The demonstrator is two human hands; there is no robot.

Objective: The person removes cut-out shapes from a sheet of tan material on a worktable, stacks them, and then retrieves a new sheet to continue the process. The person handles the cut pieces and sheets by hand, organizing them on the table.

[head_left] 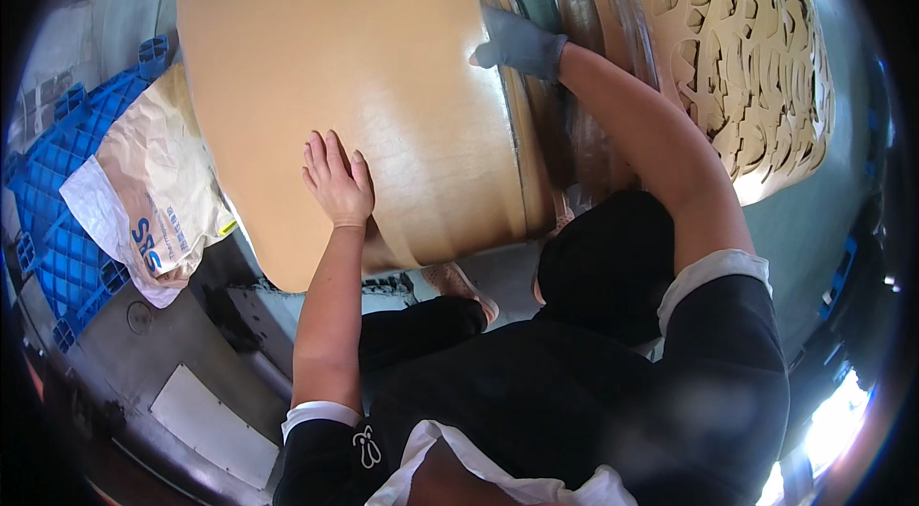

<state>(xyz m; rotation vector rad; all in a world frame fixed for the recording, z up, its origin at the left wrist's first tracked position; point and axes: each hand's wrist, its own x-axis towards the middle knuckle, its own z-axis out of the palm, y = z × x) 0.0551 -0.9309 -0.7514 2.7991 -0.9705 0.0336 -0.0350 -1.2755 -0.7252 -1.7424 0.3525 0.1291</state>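
Note:
A large, smooth tan sheet (335, 37) with rounded corners spreads out in front of me, its near part bending downward. My left hand (340, 188) is bare and lies flat on its near half, fingers spread. At the sheet's right edge is my right hand (522, 44), in a grey glove with the thumb tip bare. That thumb lies on top of the sheet while the other fingers close over the edge, partly hidden. Clear plastic wrap (579, 3) hangs in strips just right of this hand.
Right of the wrap stands a pile of tan sheets with cut-out shapes (732, 56). On the left, a crumpled paper sack (158, 180) lies over a blue plastic pallet (72, 161). A grey machine surface with a white plate (215, 425) is at lower left. My legs are close below the sheet.

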